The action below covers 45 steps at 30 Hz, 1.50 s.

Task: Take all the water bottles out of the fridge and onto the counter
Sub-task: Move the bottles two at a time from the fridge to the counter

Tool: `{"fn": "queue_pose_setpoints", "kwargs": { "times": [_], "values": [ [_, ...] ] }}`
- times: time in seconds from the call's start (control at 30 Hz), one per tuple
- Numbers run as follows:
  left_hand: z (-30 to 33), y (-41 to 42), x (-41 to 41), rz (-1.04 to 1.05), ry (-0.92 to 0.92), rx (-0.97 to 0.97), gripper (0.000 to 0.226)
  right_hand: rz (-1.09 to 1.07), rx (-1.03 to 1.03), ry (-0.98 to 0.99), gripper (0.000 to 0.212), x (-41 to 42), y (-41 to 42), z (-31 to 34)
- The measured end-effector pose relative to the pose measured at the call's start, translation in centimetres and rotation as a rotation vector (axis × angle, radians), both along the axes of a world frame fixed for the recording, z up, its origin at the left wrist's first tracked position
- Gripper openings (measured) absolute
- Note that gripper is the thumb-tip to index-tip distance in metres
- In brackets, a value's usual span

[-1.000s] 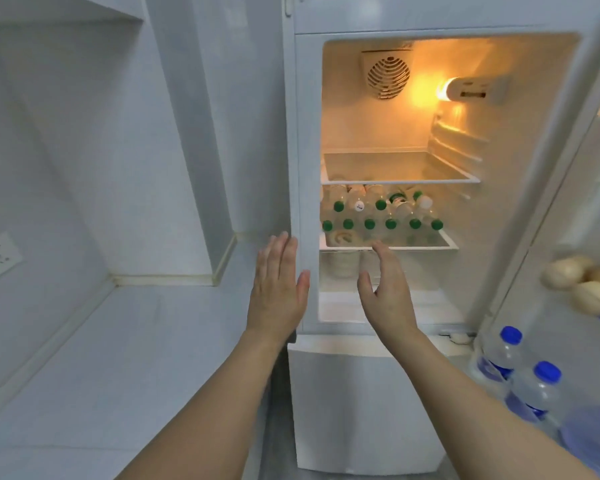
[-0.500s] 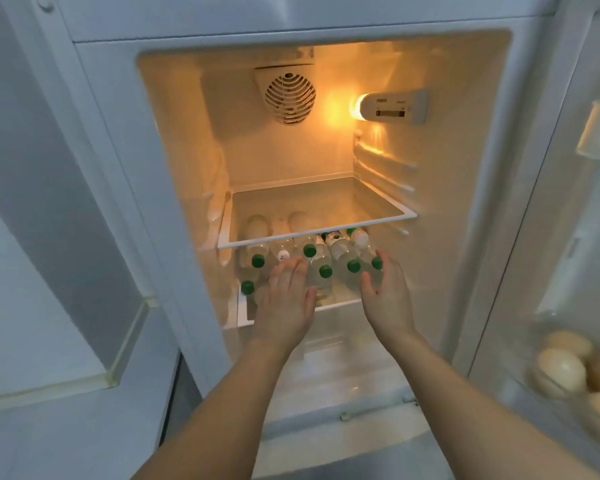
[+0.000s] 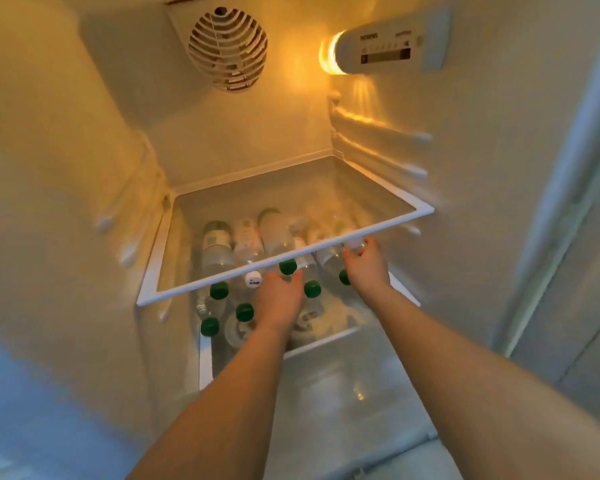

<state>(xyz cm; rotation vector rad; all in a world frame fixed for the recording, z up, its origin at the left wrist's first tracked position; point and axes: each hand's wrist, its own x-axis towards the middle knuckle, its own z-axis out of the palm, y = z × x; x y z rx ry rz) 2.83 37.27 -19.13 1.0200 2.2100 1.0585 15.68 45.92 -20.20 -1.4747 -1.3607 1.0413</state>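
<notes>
Both arms reach into the open fridge (image 3: 84, 140), lit yellow from the lamp (image 3: 329, 57) on the right wall next to the control panel (image 3: 392, 46). Round fan vent (image 3: 227, 48) on the back wall, top. Upper glass shelf (image 3: 291, 254) has a white frame and nothing visible on top of it. Water bottles (image 3: 219, 251) lie on their sides, stacked on the lower shelf (image 3: 321, 341) right under it, caps facing the door, mostly green caps (image 3: 219, 289), one white cap (image 3: 253, 279) near the middle; bottle bodies seen through the glass above. Left hand (image 3: 279, 299) is palm down over the middle of the stack, fingers fairly straight and resting on or just above the bottles between the green caps; cannot tell if it grips anything, looks flat and loose. Right hand (image 3: 366, 263) is further in on the right side of the stack, just under the upper shelf's front edge, fingers curled over the top of a clear bottle (image 3: 329, 259) on the top layer, thumb side hidden, so the grip is only partly visible. All the bottles sit inside the fridge. Below the lower shelf a clear drawer cover (image 3: 326, 393), blurry. Fridge door edge (image 3: 568, 202) at the right.
</notes>
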Motion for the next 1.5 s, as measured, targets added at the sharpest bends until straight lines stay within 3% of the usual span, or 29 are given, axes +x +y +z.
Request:
{"fn": "queue_pose_setpoints", "kwargs": {
  "times": [0.17,0.27,0.33,0.43,0.53,0.63,0.77,0.9,1.07,1.37,1.5],
  "values": [
    [-0.8,3.3,0.0,0.170,-0.374,0.029,0.056,-0.037,-0.138,-0.065,0.021,-1.6,4.6,-0.2],
    [-0.7,4.3,0.5,0.189,-0.417,0.051,0.049,-0.037,-0.115,-0.159,0.012,-2.2,6.3,-0.9],
    [-0.4,5.1,0.6,0.205,-0.458,0.048,0.036,-0.072,-0.073,-0.064,0.007,-2.5,6.8,-1.4],
    [0.4,5.6,0.7,0.251,-0.595,0.043,0.025,-0.107,-0.067,0.060,0.013,-2.4,6.1,-1.1],
    [0.4,5.3,1.1,0.289,-0.639,0.066,0.032,-0.154,-0.086,0.153,0.028,-1.6,4.1,-1.2],
    [-0.3,4.0,2.4,0.306,-0.558,0.089,0.048,-0.192,-0.046,0.267,0.033,-0.4,1.4,-1.5],
    [-0.5,0.7,4.4,0.307,-0.574,0.176,0.036,-0.283,-0.006,0.361,0.040,1.3,-2.0,-1.3],
    [-0.2,-2.9,6.0,0.329,-0.540,0.255,0.038,-0.367,0.121,0.438,0.039,2.6,-4.9,0.0],
    [2.2,-7.1,6.1,0.365,-0.526,0.315,0.034,-0.354,0.263,0.501,0.041,4.1,-8.3,2.9],
    [6.9,-14.8,4.1,0.299,0.060,0.445,0.034,-0.366,0.341,0.300,0.047,5.7,-13.9,3.8],
    [7.5,-16.3,4.1,0.196,0.241,0.517,0.026,-0.258,0.355,0.357,0.044,5.9,-16.4,4.5]
  ]
}}
